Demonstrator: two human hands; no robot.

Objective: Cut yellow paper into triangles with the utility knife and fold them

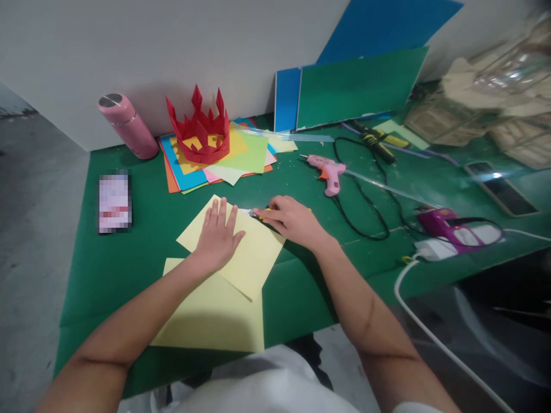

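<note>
My left hand [218,238] lies flat with fingers spread on a pale yellow sheet of paper [253,258], pressing it to the table. My right hand [295,221] is wrapped round a utility knife [272,217] with a dark and yellow handle. Its tip sits at the upper edge of that sheet, just right of my left fingers. A second pale yellow sheet [215,321] lies partly beneath the first, nearer to me. Part of the knife's handle is hidden by my right fingers.
A red paper crown [202,135] stands on stacked coloured paper [258,155]. Left are a pink bottle [131,129] and a phone [114,202]. Right are a pink glue gun [328,172] with a looping black cord, pliers [374,143], and a power strip [469,235] on the green table [142,246].
</note>
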